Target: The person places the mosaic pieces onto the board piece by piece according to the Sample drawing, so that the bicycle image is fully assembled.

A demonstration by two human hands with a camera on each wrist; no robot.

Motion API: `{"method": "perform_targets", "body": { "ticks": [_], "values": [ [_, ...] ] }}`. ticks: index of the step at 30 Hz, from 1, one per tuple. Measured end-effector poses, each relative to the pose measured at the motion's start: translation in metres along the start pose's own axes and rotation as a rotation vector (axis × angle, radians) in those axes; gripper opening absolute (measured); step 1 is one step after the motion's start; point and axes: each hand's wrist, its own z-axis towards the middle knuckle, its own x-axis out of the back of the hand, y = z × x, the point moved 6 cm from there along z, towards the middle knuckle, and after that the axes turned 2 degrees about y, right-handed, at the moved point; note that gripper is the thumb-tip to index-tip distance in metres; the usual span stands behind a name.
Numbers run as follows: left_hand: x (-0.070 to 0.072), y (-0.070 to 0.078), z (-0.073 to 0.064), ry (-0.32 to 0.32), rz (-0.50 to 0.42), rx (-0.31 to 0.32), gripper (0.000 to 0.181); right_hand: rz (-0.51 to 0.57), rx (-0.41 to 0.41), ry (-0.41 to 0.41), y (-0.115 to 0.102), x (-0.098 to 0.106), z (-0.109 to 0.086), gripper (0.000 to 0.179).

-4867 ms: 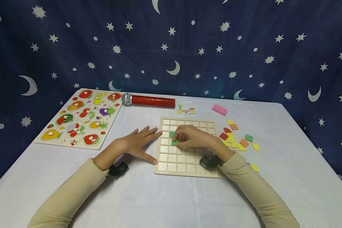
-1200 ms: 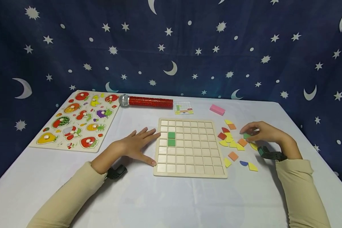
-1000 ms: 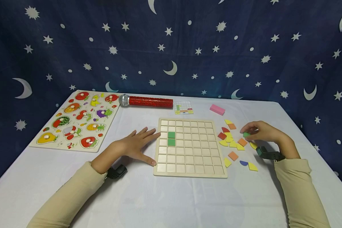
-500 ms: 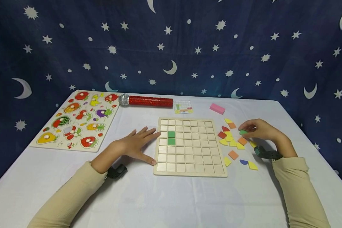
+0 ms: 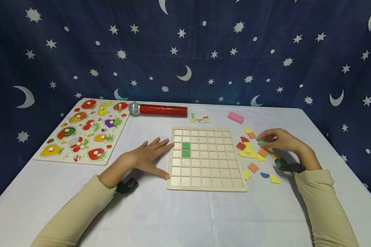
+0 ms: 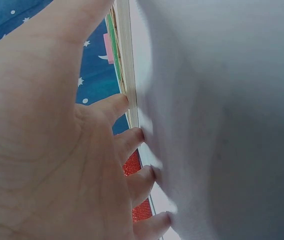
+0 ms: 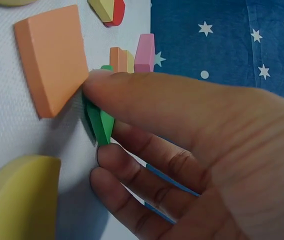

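In the head view, my right hand (image 5: 279,140) pinches a green block (image 5: 261,142) between thumb and fingertips, among the loose pieces. The right wrist view shows the green block (image 7: 102,120) beneath the thumb, with an orange block (image 7: 54,62) close by and a yellow curved piece (image 7: 24,197) nearer the camera. My left hand (image 5: 146,158) lies spread, its index fingertip and thumb at the left edge of a wooden grid board (image 5: 207,189). Two green squares, a far one (image 5: 186,145) and a near one (image 5: 186,153), sit in neighbouring cells of one column.
Several yellow, orange and red pieces and a blue half-round (image 5: 264,175) lie right of the board. Behind it are a small pattern card (image 5: 199,116), a pink block (image 5: 236,117) and a red glittery microphone (image 5: 164,110). A fruit peg puzzle (image 5: 86,161) lies at the left.
My right hand has left the second green square on the board, moved right to the loose pieces and taken the green block, then shifted slightly left with it. The left hand stays in place.
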Motion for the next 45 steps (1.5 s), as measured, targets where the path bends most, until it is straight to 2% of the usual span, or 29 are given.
{"method": "perform_targets", "body": {
  "ticks": [11,22,32,45],
  "values": [
    [0.001,0.0,0.0,0.003,0.004,-0.003,0.11,0.001,0.015,-0.012,-0.008,-0.001,0.001,0.036],
    [0.001,0.0,-0.001,0.004,0.005,-0.008,0.109,0.02,0.062,-0.027,-0.029,-0.004,0.0,0.036],
    [-0.001,-0.001,-0.001,0.003,0.001,-0.011,0.11,0.007,0.141,-0.064,-0.054,-0.018,0.001,0.029],
    [-0.001,-0.001,0.002,0.002,0.006,-0.015,0.109,-0.006,0.307,-0.111,-0.088,-0.03,0.001,0.02]
  ]
}}
